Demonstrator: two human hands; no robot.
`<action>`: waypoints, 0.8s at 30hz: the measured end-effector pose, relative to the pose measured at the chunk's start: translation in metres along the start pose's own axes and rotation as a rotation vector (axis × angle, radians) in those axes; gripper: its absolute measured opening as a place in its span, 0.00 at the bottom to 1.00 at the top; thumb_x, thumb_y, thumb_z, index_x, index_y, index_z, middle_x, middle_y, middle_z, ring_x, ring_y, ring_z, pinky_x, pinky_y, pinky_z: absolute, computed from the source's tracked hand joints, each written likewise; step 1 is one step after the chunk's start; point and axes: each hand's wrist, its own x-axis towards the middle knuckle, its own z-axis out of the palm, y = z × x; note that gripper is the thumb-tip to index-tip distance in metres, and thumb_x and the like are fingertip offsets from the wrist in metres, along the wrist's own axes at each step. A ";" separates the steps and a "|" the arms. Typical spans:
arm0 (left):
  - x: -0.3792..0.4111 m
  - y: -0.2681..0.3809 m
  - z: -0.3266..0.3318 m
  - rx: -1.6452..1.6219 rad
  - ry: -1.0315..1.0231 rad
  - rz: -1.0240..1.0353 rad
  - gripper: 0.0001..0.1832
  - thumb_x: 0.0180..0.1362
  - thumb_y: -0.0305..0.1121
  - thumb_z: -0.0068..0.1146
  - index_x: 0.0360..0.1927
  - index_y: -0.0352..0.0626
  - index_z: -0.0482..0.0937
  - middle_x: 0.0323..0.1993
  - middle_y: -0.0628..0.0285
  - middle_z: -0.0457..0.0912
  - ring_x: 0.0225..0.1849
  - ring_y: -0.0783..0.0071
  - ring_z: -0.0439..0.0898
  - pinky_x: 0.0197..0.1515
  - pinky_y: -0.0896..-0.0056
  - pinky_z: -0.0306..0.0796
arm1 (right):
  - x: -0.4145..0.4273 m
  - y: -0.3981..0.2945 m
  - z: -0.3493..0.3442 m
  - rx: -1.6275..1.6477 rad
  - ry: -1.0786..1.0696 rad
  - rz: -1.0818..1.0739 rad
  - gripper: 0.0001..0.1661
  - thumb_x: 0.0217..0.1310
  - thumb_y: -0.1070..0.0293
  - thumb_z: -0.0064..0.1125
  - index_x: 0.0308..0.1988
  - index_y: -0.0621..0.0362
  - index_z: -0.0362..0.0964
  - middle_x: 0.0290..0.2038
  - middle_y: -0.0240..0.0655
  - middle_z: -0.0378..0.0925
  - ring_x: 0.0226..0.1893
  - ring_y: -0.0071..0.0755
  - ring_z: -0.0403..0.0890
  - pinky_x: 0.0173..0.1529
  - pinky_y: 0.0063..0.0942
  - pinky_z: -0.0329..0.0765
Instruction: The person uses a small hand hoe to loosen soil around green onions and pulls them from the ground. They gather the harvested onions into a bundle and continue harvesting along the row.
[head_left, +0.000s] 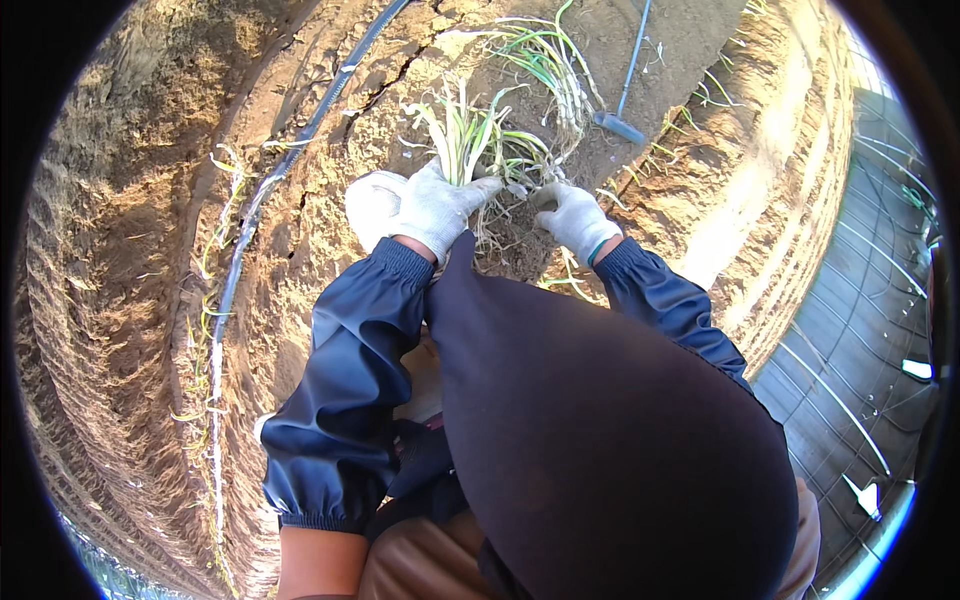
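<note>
My left hand (439, 210), in a whitish work glove, grips a bunch of onion-like seedlings (459, 142) with pale stems and green-yellow leaves standing up. Thin roots (489, 232) hang below its thumb. Across from it, my right hand (576, 221), also gloved, has curled fingers close to the small white bulbs of some looser seedlings (525, 150). Whether those fingers pinch a seedling cannot be made out. A further pile of seedlings (559, 75) lies on the soil just beyond, roots towards me.
A blue-handled tool (620, 127) lies at the upper right. Along the left runs a dark drip hose (322, 112) beside withered leaves (206, 330). A white shoe (371, 206) shows behind my left hand. Dark cloth (615, 435) covers much of the lower view. Grey sheeting (832, 300) borders the right.
</note>
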 end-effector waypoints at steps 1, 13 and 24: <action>0.000 -0.003 -0.002 0.032 -0.009 0.000 0.17 0.50 0.30 0.68 0.42 0.36 0.78 0.33 0.62 0.83 0.32 0.79 0.79 0.36 0.78 0.73 | 0.000 0.006 0.001 -0.321 0.256 -0.298 0.19 0.57 0.68 0.59 0.47 0.67 0.71 0.34 0.38 0.79 0.26 0.22 0.80 0.27 0.17 0.74; -0.014 0.009 -0.014 -0.075 -0.199 -0.039 0.20 0.55 0.29 0.63 0.51 0.37 0.75 0.35 0.65 0.81 0.33 0.82 0.76 0.36 0.79 0.73 | -0.004 -0.056 -0.003 0.611 -0.039 -0.082 0.12 0.54 0.64 0.64 0.34 0.63 0.79 0.26 0.33 0.80 0.25 0.22 0.77 0.30 0.22 0.72; -0.026 0.024 -0.023 0.124 -0.050 0.056 0.14 0.51 0.34 0.67 0.39 0.37 0.80 0.26 0.64 0.83 0.24 0.82 0.78 0.27 0.80 0.71 | 0.004 -0.014 -0.015 -0.085 0.404 -0.330 0.10 0.50 0.68 0.62 0.36 0.56 0.76 0.37 0.41 0.77 0.36 0.42 0.79 0.39 0.35 0.76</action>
